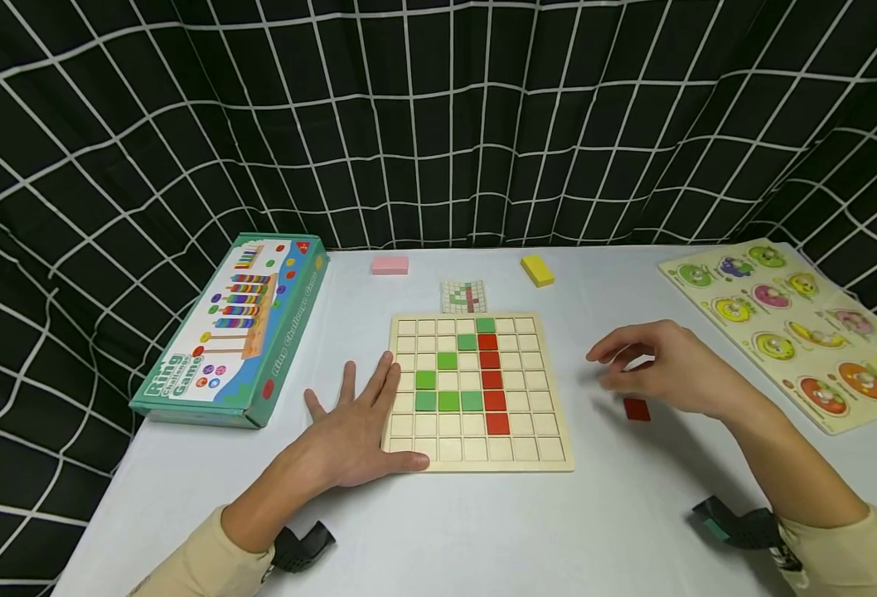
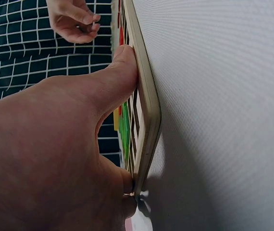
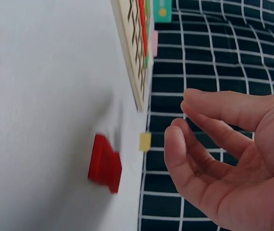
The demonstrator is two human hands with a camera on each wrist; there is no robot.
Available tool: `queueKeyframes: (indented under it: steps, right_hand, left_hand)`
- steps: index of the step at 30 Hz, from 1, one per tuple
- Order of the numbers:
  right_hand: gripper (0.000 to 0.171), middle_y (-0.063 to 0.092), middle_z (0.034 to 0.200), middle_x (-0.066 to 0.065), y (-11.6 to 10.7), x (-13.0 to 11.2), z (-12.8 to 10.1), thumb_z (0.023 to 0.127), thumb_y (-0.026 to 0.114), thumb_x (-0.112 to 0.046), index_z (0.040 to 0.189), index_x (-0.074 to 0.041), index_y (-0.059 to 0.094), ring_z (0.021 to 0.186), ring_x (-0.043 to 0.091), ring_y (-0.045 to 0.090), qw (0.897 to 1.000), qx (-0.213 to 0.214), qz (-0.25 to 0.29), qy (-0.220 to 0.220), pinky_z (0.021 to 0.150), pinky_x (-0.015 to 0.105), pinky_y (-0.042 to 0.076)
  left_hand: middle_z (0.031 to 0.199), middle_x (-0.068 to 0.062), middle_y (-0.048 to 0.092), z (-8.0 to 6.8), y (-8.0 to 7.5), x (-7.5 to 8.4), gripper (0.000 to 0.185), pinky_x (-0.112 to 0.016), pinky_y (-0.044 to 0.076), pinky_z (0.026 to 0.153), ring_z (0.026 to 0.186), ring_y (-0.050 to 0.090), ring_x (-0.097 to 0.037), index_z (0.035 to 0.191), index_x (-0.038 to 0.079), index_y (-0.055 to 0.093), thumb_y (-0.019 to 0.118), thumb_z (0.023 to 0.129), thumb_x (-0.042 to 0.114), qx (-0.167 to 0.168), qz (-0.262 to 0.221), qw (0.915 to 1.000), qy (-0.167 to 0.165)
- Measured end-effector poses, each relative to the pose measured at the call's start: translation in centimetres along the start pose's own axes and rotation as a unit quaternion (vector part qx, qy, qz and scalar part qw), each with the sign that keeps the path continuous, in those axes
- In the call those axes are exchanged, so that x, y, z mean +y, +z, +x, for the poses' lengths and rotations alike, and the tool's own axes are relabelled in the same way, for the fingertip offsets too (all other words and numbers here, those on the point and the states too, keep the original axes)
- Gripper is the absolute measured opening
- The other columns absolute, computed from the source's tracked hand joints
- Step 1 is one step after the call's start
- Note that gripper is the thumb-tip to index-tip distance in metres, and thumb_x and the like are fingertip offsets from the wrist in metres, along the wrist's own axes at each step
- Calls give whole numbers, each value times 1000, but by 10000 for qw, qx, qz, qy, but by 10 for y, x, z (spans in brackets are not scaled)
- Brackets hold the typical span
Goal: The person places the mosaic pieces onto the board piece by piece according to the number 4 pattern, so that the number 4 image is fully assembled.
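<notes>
Red tiles [image 1: 637,409] are sitting loose on the tabletop [image 1: 483,531], right of the grid board [image 1: 480,390] and just under the right hand [image 1: 666,369]. That hand hovers with fingers loosely curled, not holding anything. Left hand [image 1: 360,427] is spread flat, palm down, thumb pressing the board's near left edge. The board has a red column of tiles and a bunch of green ones slotted in, other squares bare. Further out: a small pattern card [image 1: 464,296], pink block [image 1: 390,265], yellow block [image 1: 537,270], ring game box [image 1: 237,327] left, fruit puzzle [image 1: 797,323] right.
</notes>
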State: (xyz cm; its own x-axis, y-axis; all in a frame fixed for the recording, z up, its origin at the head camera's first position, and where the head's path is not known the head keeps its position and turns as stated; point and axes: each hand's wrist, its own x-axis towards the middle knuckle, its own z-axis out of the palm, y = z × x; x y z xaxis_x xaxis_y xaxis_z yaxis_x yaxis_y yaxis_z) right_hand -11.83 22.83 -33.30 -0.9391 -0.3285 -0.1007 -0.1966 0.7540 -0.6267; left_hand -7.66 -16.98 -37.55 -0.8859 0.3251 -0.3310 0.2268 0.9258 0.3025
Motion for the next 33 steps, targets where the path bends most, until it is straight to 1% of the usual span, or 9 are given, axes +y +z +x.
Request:
queueKeyframes:
  steps: [5, 8, 14, 21, 27, 30, 33]
  right_hand:
    - [28, 74, 105, 5, -6, 10, -1, 85, 87, -15, 111, -15, 79, 87, 10, 66, 9999, 24, -62, 149, 66, 25, 51]
    - [28, 75, 105, 5, -9, 14, -2, 85, 86, -14, 113, -13, 79, 88, 10, 67, 9996, -47, 30, 275, 66, 26, 52]
    - [29, 76, 103, 6, -13, 22, -3, 85, 84, -8, 113, -10, 78, 88, 11, 68, 9994, -120, 140, 306, 67, 26, 53]
    - [31, 74, 108, 8, -15, 29, 0, 84, 85, -9, 114, -11, 78, 92, 15, 64, 9990, -158, 166, 392, 71, 26, 51]
    - [31, 74, 109, 10, -15, 37, 2, 83, 81, -3, 114, -7, 77, 89, 17, 64, 9979, -264, 381, 454, 70, 27, 52]
    - [31, 73, 107, 11, -14, 40, 3, 83, 80, -1, 114, -6, 76, 86, 17, 63, 9967, -301, 460, 594, 68, 27, 52]
    - [34, 71, 105, 10, -11, 45, 4, 81, 82, -3, 115, -4, 75, 84, 16, 61, 9950, -386, 533, 756, 68, 26, 52]
  left_hand:
    - [177, 1, -6, 0, 0, 0, 123, -94, 5, 100, 159, -4, -52, 169, 13, 8, 69, 83, 77, 1, 71, 10000, -8]
    - [177, 1, -7, 0, 0, 0, 123, -94, 5, 101, 159, -4, -52, 169, 13, 8, 69, 83, 77, -1, 61, 10000, -4]
    - [177, 1, -7, 1, 1, 1, 123, -94, 6, 101, 159, -4, -52, 169, 13, 7, 68, 83, 78, -28, 111, 9999, -20]
    - [177, 1, -7, 1, 0, 0, 124, -94, 5, 101, 159, -5, -51, 169, 14, 6, 68, 83, 78, -33, 104, 9999, -61]
    - [177, 1, -8, 1, 0, 0, 124, -94, 5, 101, 159, -5, -51, 169, 14, 6, 69, 83, 77, -44, 85, 9999, -63]
    - [177, 2, -8, 0, 0, 0, 124, -94, 5, 101, 159, -5, -51, 169, 14, 5, 69, 83, 77, -44, 89, 9999, -75]
    - [177, 2, -9, 1, -1, 1, 124, -93, 4, 102, 159, -6, -51, 169, 14, 5, 69, 82, 78, -50, 89, 9999, -79]
